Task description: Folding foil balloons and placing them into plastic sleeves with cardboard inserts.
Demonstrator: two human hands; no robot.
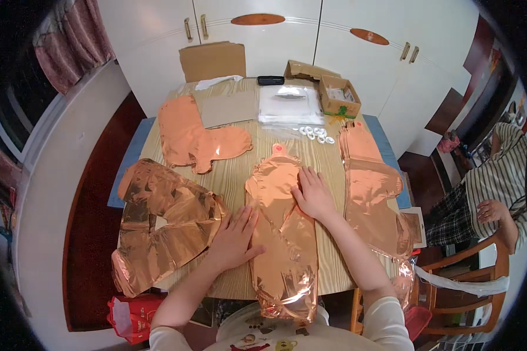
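A flat rose-gold foil balloon (287,245) lies lengthwise in front of me, its lower end hanging over the near table edge. My left hand (234,241) rests with fingers stretched out at its left edge, partly on the table. On its upper right side lies my right hand (315,196), palm down, fingers extended. Neither hand grips anything. A creased, shiny foil balloon (149,196) with a small central hole lies to the left. Behind it is another flat foil balloon (184,131). More foil balloons (372,205) overlap along the right edge.
Toward the back are clear plastic packets (290,108), several white rings (316,136), a small cardboard box (341,99), a black case (270,80) and a cardboard sheet (231,108). A wooden chair (468,292) and another person (486,181) are at right; a red bag (137,316) stands lower left.
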